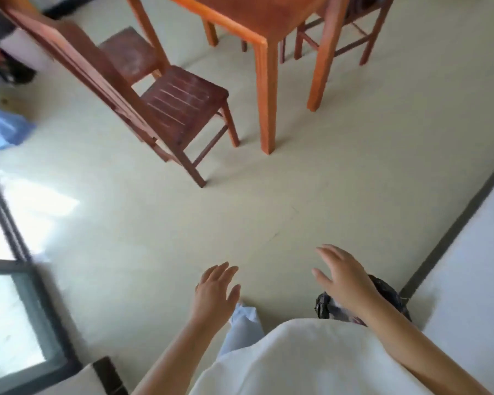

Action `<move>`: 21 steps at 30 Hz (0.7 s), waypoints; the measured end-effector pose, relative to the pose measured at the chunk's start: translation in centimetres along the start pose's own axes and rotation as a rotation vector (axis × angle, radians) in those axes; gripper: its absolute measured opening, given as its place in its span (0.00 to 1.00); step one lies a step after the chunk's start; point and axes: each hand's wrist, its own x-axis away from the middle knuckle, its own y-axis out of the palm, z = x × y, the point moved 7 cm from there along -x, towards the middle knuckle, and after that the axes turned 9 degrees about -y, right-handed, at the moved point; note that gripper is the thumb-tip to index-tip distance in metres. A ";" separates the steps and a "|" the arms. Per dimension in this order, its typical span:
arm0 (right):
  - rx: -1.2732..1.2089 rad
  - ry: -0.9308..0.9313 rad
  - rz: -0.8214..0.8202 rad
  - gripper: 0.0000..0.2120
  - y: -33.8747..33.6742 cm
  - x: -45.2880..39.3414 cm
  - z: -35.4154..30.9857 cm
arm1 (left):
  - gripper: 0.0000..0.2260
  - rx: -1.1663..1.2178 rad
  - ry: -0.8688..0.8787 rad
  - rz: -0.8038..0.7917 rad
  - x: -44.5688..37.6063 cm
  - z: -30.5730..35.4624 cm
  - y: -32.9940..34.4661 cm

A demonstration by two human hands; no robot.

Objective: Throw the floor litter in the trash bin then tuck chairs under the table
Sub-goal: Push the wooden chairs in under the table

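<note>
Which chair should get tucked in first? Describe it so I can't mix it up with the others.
Start at the orange wooden table at the top of the view and find its nearest leg. Just left of that leg stands a dark brown chair, fully pulled out, its tall back toward the camera. Unlike its neighbours, its seat is slatted.

Chair (180, 109) left of table (257, 21), apart; trash bin (394, 297) near, right.

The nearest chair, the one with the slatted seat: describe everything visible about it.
The nearest chair is dark reddish-brown wood with a grooved, slatted seat and a tall back. Rungs brace its straight legs. It stands upright on the pale floor, pulled out left of the table, not tucked under. Another chair's seat sits close behind it. Neither hand touches it.
</note>
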 end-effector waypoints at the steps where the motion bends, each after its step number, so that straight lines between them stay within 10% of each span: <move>1: 0.016 -0.062 -0.028 0.20 0.7 -1.8 -2.0 | 0.18 0.036 -0.061 0.021 0.4 -2.1 -0.6; 11: 0.106 -0.487 -0.251 0.23 10.0 -15.4 -22.9 | 0.19 0.218 -0.413 0.153 0.3 -18.6 -7.4; 21: 0.087 -0.302 -0.245 0.26 12.2 -28.8 -26.4 | 0.19 0.315 -0.433 0.226 -11.5 -27.9 -16.4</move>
